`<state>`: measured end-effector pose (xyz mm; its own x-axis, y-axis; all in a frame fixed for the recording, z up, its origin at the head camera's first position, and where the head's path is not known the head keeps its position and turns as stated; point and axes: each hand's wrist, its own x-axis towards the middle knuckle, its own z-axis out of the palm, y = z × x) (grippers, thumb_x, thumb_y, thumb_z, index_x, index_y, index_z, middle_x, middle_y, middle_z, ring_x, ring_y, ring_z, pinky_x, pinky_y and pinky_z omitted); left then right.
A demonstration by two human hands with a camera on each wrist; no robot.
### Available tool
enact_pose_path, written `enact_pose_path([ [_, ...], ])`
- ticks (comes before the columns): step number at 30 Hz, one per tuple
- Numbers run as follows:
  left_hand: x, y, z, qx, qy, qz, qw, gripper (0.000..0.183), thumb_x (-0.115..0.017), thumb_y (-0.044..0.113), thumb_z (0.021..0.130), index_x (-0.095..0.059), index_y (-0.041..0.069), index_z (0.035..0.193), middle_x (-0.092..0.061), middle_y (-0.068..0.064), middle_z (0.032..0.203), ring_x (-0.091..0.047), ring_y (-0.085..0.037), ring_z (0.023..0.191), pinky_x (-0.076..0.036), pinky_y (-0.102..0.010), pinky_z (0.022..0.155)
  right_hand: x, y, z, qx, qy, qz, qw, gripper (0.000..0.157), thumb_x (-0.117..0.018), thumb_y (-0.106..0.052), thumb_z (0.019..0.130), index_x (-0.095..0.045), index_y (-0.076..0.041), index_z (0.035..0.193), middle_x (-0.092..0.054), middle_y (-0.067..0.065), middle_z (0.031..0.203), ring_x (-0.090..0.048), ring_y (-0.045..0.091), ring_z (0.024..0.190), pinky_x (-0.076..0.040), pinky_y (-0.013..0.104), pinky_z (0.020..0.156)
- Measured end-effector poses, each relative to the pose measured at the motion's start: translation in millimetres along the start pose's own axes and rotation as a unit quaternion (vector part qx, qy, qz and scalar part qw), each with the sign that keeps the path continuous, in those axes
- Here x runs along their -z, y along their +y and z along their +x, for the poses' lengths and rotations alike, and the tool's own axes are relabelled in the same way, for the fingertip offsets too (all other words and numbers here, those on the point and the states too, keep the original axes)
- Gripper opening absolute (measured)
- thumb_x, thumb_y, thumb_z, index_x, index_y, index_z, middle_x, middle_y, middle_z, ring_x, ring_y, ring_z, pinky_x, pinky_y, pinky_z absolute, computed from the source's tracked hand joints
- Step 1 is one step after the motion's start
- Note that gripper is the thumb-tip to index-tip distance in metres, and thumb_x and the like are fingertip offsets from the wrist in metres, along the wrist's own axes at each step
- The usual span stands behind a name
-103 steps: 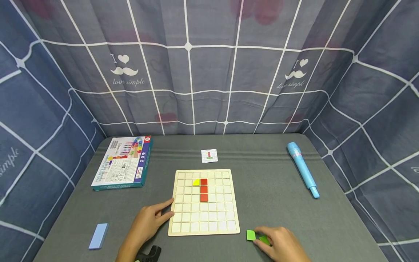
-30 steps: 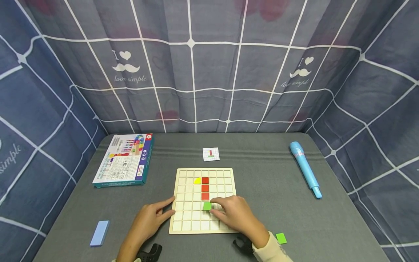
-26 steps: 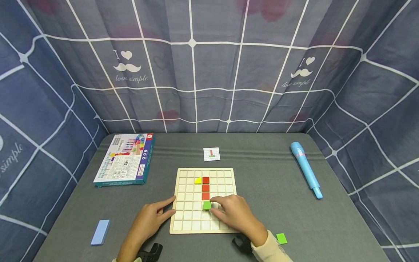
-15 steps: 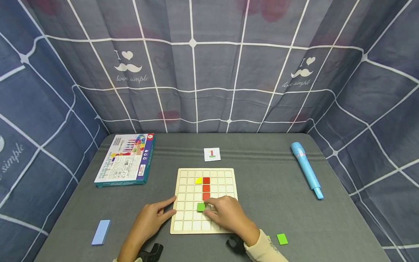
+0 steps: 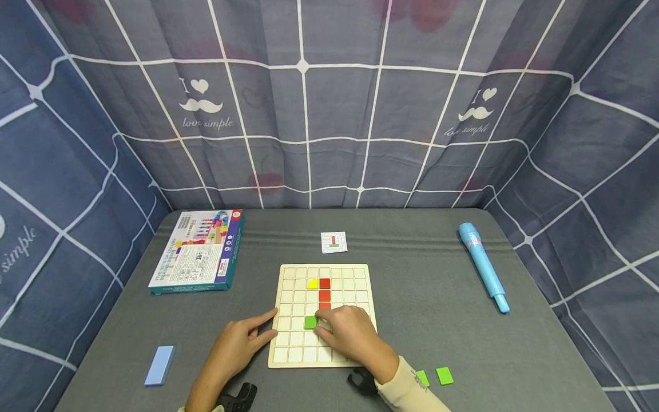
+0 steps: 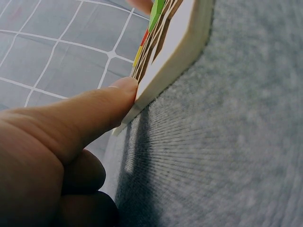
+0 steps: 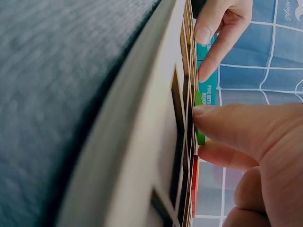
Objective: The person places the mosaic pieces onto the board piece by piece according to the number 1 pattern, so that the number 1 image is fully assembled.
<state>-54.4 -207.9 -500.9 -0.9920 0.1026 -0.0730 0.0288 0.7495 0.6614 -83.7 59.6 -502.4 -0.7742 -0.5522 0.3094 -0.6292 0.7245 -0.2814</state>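
A wooden grid board (image 5: 352,329) lies on the grey table. Along its left edge, the thumb and index fingertips of my left hand (image 5: 239,343) rest against the wood; the left wrist view shows one of these fingers (image 6: 94,111) stretched out straight. My right hand (image 5: 350,332) pinches a green square tile (image 5: 310,323) by its right side, over a cell in the board's middle. In the right wrist view the green tile (image 7: 199,127) stands out tilted from the grid. Red tiles (image 5: 324,296) sit in a column above, partly covered by the right hand, with a yellow piece (image 5: 312,284) beside the top one.
Two loose green tiles (image 5: 444,376) lie right of my sleeve, one partly hidden. A small pattern card (image 5: 334,242) is behind the board. The game box (image 5: 193,252) lies back left, a blue block (image 5: 159,365) front left, a light-blue pen-like stick (image 5: 483,266) at right.
My right hand has taken a green tile from the table's front right onto the board, then slid left with it from below the red column. My left hand stays at the board's edge.
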Motion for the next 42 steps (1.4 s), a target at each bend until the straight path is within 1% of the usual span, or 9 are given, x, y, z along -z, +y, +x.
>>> enact_pose_path([
  [7, 0.1, -0.1, 0.5, -0.005, 0.0, -0.002, 1.0, 0.046, -0.081, 0.034, 0.089, -0.071, 0.03, 0.134, -0.038, 0.011, 0.054, -0.025, -0.003, 0.048, -0.023, -0.023, 0.048, 2.2, 0, 1, -0.004, -0.005, 0.014, 1.0, 0.018, -0.084, -0.031, 0.085, -0.08, -0.019, 0.098, -0.071, -0.012, 0.073, -0.046, -0.003, 0.055, -0.048, 0.028, 0.054],
  [13, 0.1, -0.6, 1.3, -0.001, -0.004, -0.002, 1.0, 0.046, -0.081, 0.035, 0.089, -0.07, 0.031, 0.134, -0.038, 0.01, 0.053, -0.026, -0.003, 0.048, -0.023, -0.023, 0.048, 2.3, 0, 0, -0.009, -0.007, 0.019, 1.0, 0.016, -0.083, -0.032, 0.087, -0.081, -0.021, 0.099, -0.075, -0.012, 0.084, -0.057, -0.003, 0.062, -0.05, 0.028, 0.057],
  [19, 0.6, -0.6, 1.4, -0.004, -0.003, -0.001, 1.0, 0.046, -0.08, 0.036, 0.089, -0.07, 0.031, 0.134, -0.038, 0.011, 0.053, -0.025, -0.003, 0.047, -0.023, -0.023, 0.048, 2.0, 1, -4, -0.027, -0.005, 0.028, 0.999, 0.014, -0.081, -0.03, 0.088, -0.082, -0.022, 0.1, -0.073, -0.013, 0.079, -0.055, -0.003, 0.062, -0.05, 0.028, 0.058],
  [24, 1.3, -1.4, 1.2, -0.006, 0.001, 0.001, 1.0, 0.046, -0.081, 0.035, 0.089, -0.071, 0.03, 0.134, -0.038, 0.01, 0.053, -0.025, -0.003, 0.048, -0.023, -0.022, 0.048, 5.6, 1, -13, -0.024, 0.019, 0.03, 0.999, 0.008, -0.081, -0.025, 0.089, -0.082, -0.023, 0.096, -0.075, -0.014, 0.084, -0.064, -0.001, 0.068, -0.051, 0.028, 0.058],
  [27, 1.8, -1.2, 1.4, -0.007, 0.0, 0.003, 1.0, 0.046, -0.081, 0.035, 0.089, -0.07, 0.029, 0.134, -0.038, 0.01, 0.053, -0.026, -0.003, 0.048, -0.023, -0.023, 0.049, 11.2, 0, -23, -0.023, 0.034, 0.028, 0.999, 0.006, -0.081, -0.024, 0.087, -0.081, -0.023, 0.093, -0.075, -0.014, 0.084, -0.067, 0.002, 0.069, -0.051, 0.028, 0.058],
  [31, 2.3, -0.7, 1.4, -0.005, 0.0, 0.007, 1.0, 0.046, -0.08, 0.035, 0.089, -0.07, 0.03, 0.134, -0.039, 0.01, 0.054, -0.026, -0.004, 0.048, -0.024, -0.023, 0.049, 23.2, 1, -38, -0.036, 0.04, 0.044, 0.998, 0.007, -0.083, -0.025, 0.086, -0.081, -0.023, 0.093, -0.072, -0.015, 0.075, -0.057, -0.005, 0.062, -0.05, 0.026, 0.058],
  [34, 2.1, -0.4, 1.4, -0.003, 0.001, 0.007, 1.0, 0.046, -0.081, 0.036, 0.089, -0.071, 0.031, 0.134, -0.039, 0.01, 0.054, -0.026, -0.004, 0.049, -0.023, -0.023, 0.05, 33.4, 3, -53, -0.041, 0.04, 0.093, 0.994, 0.008, -0.084, -0.023, 0.086, -0.082, -0.022, 0.094, -0.059, -0.018, 0.06, -0.039, -0.014, 0.055, -0.04, 0.016, 0.051],
  [38, 0.8, -0.3, 1.6, 0.0, -0.004, 0.001, 1.0, 0.046, -0.08, 0.037, 0.089, -0.07, 0.031, 0.134, -0.039, 0.01, 0.054, -0.026, -0.004, 0.048, -0.023, -0.023, 0.049, 47.2, 7, -81, -0.039, 0.052, 0.183, 0.981, 0.012, -0.086, -0.018, 0.085, -0.081, -0.02, 0.095, -0.033, -0.022, 0.054, -0.018, -0.017, 0.054, -0.024, 0.008, 0.046],
  [42, 0.6, -1.4, 1.7, -0.002, -0.009, -0.004, 0.9999, 0.047, -0.08, 0.037, 0.09, -0.069, 0.031, 0.135, -0.039, 0.009, 0.052, -0.025, -0.004, 0.047, -0.024, -0.023, 0.048, 63.9, 15, -113, -0.066, 0.048, 0.225, 0.971, 0.012, -0.083, -0.019, 0.087, -0.08, -0.02, 0.099, -0.029, -0.024, 0.057, -0.018, -0.019, 0.054, -0.026, 0.008, 0.045],
])
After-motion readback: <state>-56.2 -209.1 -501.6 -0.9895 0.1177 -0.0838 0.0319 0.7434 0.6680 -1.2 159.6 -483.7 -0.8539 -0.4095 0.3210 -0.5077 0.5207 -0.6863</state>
